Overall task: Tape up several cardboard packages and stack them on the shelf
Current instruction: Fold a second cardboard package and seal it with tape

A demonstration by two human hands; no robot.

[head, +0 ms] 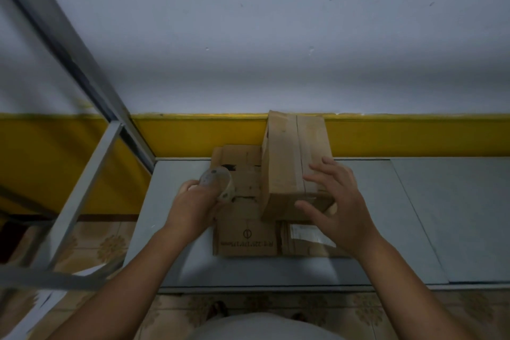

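Centre of frame: a closed brown cardboard box point(292, 163), oblong, its long axis running away from the viewer toward the wall. A dark seam runs lengthwise down its top face, and the corners look slightly crushed. It stands on flattened cardboard sheets point(245, 240) that carry printed black lettering and a pale label, and these lie on a smooth grey table point(414, 215).

Left of the box: the left hand point(193, 207), forearm extended from the lower left, fingers curled round a translucent tape roll point(218, 182) held just beside the box's left side. The roll is blurred.

Right of centre: the right hand point(334, 207), fingers straight and spread wide over the box's near end, thumb level with the near face. Whether the fingers touch the cardboard cannot be told.

Left side of frame: a grey metal shelf frame point(82, 188) of straight angled bars. Behind the table is a matt pale wall with a yellow band point(193, 135) along its base; patterned floor tiles point(110, 243) show below.
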